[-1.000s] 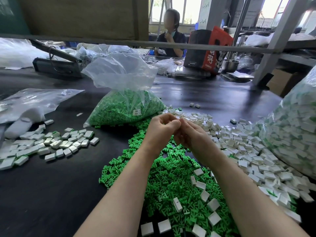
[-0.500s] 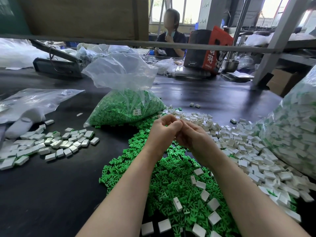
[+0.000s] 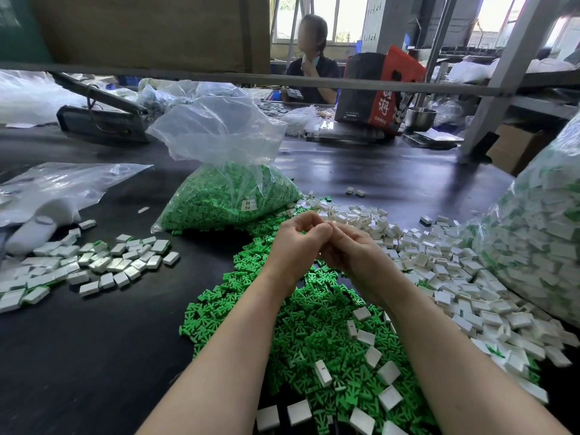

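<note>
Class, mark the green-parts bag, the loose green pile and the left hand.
green-parts bag (image 3: 219, 196), head view, filled belly.
loose green pile (image 3: 314, 334), head view, middle.
left hand (image 3: 298, 246), head view, its back.

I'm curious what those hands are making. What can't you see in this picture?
Head view only.
Whatever the left hand and right hand hold, if anything: the hands themselves cover it.
Label on the bag of green pieces: print too small to read.
Big bag of white pieces: cut off by the right edge.

Bag (image 3: 226, 196) behind heap (image 3: 314, 334), casings (image 3: 439, 262) rightward
</note>
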Demonstrator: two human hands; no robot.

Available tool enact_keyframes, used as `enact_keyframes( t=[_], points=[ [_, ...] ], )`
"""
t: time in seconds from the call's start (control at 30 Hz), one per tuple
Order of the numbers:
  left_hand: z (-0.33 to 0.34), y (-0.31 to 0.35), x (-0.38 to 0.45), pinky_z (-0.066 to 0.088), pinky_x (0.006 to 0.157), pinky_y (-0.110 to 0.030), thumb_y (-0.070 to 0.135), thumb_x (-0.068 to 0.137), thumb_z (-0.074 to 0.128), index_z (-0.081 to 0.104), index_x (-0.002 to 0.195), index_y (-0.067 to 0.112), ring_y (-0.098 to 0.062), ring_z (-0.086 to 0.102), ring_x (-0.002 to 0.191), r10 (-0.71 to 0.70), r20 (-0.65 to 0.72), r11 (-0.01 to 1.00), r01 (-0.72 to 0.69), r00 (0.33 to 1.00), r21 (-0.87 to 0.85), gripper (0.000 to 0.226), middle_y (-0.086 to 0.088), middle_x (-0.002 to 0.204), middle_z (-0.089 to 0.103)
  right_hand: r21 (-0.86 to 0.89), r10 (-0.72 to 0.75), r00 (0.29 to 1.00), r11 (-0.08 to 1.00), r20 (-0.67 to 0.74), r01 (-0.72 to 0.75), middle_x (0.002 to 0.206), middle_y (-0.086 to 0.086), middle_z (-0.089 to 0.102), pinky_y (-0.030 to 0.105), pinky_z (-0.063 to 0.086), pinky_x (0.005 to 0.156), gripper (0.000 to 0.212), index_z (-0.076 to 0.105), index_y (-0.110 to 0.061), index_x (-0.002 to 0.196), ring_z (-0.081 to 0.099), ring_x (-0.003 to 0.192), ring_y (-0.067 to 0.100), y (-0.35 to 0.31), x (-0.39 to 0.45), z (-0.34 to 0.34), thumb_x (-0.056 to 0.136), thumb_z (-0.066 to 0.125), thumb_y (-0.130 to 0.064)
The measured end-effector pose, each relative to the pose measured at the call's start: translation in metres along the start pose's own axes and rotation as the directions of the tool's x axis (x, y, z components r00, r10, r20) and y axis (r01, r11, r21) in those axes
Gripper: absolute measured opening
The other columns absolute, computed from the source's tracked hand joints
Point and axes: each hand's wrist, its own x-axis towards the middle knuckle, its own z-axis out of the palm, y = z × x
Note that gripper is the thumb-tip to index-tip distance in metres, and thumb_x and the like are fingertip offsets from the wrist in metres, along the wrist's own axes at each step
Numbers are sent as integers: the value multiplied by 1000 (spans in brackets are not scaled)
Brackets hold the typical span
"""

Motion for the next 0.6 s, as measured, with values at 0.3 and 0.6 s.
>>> enact_keyframes(
  t=[0.3,0.6],
  points=[
    [-2,0,2,44,52,-24,19,71,55,56,70,10,-16,48,54,14,7,1000,-14,1000,-16,9,-2,57,51,22,5,999,1000,-32,-5,60,-13,55,14,40,52,47,57,9,104,46,53,2,0,0,6,101,47,-38],
    [-17,-2,7,43,54,-20,1,89,59,68,84,11,-7,50,55,-40,50,981,49,998,-190,15,1,68,63,175,52,999,983,-12,-49,68,0,60,19,40,52,49,70,-16,83,50,57,9,-7,2,8,97,39,-52]
  ],
)
